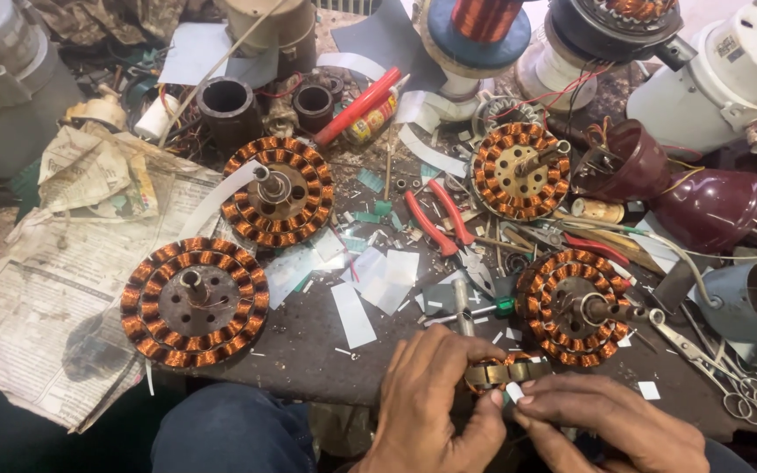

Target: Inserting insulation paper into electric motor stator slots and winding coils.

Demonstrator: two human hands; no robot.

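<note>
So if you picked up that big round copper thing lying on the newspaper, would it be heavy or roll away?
The copper-wound stator probably feels heavy for its size: it looks like packed wire coils on a metal core. Lying flat on the newspaper, it likely won't roll, though on edge it might. It looks stiff, not floppy.

A dark workbench (308, 342) carries four copper-wound stators (194, 302), red-handled pliers (438, 219), newspaper (37, 307) and paper scraps (352, 315).

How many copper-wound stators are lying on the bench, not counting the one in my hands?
4: one front left on newspaper, one behind it, one back right, one right beside the hands. Clutter may hide more.
</note>
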